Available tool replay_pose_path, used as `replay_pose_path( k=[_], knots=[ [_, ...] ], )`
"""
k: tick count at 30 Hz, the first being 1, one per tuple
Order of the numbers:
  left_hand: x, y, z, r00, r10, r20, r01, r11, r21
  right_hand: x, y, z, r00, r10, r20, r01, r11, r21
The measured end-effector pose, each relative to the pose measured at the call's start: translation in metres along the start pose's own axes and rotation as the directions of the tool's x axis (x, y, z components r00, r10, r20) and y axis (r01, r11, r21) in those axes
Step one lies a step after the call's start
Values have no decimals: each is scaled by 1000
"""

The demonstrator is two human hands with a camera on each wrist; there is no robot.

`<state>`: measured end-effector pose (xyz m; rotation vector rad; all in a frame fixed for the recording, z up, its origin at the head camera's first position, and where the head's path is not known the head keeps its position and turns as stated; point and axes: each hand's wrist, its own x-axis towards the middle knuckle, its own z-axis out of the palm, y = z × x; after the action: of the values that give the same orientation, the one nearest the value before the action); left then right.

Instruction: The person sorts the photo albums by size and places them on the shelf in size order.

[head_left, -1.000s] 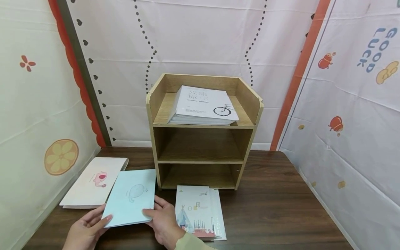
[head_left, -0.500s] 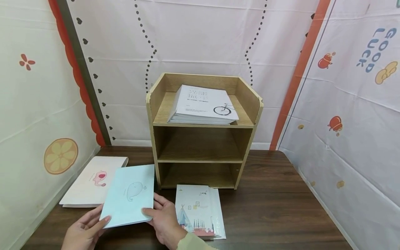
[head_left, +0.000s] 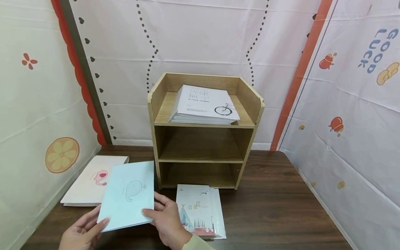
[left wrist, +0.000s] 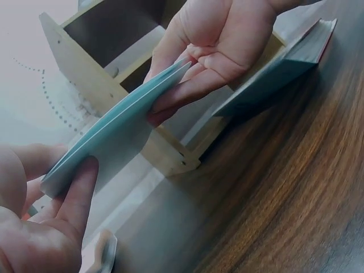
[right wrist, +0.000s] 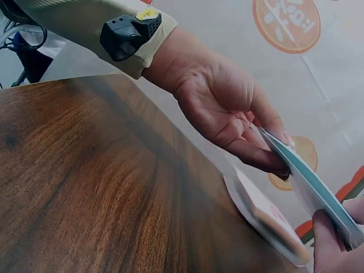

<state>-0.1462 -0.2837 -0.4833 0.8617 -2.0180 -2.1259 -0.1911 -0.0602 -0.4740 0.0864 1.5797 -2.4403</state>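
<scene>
A thin light-blue notebook (head_left: 128, 194) with a whale drawing is held above the table by both hands. My left hand (head_left: 82, 230) pinches its lower left corner, thumb on the cover and fingers beneath. At the lower right edge my right hand (head_left: 168, 218) grips it the same way, as the left wrist view shows with the notebook (left wrist: 116, 125) seen edge-on. Partly behind it, a pale pink notebook (head_left: 84, 184) with an elephant drawing lies on the table. To the right of the right hand, a white book (head_left: 193, 208) with a tent picture lies on another white one.
A wooden shelf (head_left: 200, 161) with three levels stands at the table's back middle. On its top level lies a thick stack of white books (head_left: 204, 104) with a bicycle drawing. Dark wood table (head_left: 275, 208) extends to the right. Printed cloth hangs on three sides.
Both hands have drawn the blue notebook slightly toward the left and raised it a little, tilting its face more toward the head camera. Both grips stay as they were.
</scene>
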Motion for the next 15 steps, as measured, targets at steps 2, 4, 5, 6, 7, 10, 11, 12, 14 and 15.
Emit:
replay_pose_path(
  k=[2,4,5,6,7,10,11,12,14,15],
  knots=[
    [-2,0,0,1000,10,0,-10,1000,-2,-2,-2,-1,1000,0,6,0,1000,-2],
    [-4,0,0,1000,13,0,-13,1000,6,-5,-4,-2,1000,-1,10,1,1000,1],
    [-5,1,-1,1000,12,3,-12,1000,-3,-6,-5,-3,1000,-2,12,1,1000,2],
    [-6,1,-1,1000,11,3,-11,1000,-1,-8,-6,-3,1000,-2,15,2,1000,4],
    [-6,2,0,1000,9,3,-9,1000,-5,-10,-8,-4,1000,-4,22,4,1000,6],
    [-9,3,0,1000,-2,-4,1,1000,-9,-14,-12,-7,999,-16,46,16,1000,1],
    [-10,4,0,1000,-1,-4,1,1000,-10,-16,-13,-8,998,-21,56,21,1000,-2],
    [-11,5,0,1000,-1,-8,1,1000,0,-17,-15,-9,998,-26,65,27,1000,-8],
    [-13,6,1,1000,4,-7,-4,1000,3,-19,-17,-11,996,-35,81,36,999,-19],
    [-14,7,1,1000,6,-7,-6,1000,2,-21,-18,-12,996,-37,86,39,999,-24]
  ],
)
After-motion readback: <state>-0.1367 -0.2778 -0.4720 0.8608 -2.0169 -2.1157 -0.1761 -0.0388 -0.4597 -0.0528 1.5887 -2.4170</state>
